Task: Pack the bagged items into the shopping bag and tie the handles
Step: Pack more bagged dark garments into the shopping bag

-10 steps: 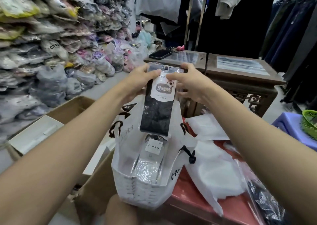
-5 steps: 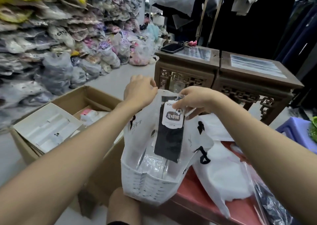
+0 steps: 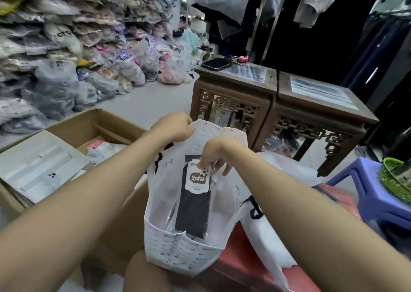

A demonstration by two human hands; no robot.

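Your left hand has its fingers clamped on the rim of the white shopping bag, which stands on the red table, while your right hand pinches the top of the sock pack, now mostly down inside. The pack looks light, flat, floppy and slick in its plastic sleeve, so hold it by the stiffer card header. That card reads "VOY…", "足球袜" and "COTTON".

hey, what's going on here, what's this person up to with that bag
A person is packing a white shopping bag that stands on a red surface. The left hand holds the bag's top edge up and open, while the right hand lowers a clear packet of black socks inside. The packet is mostly in. The handles are not yet tied.
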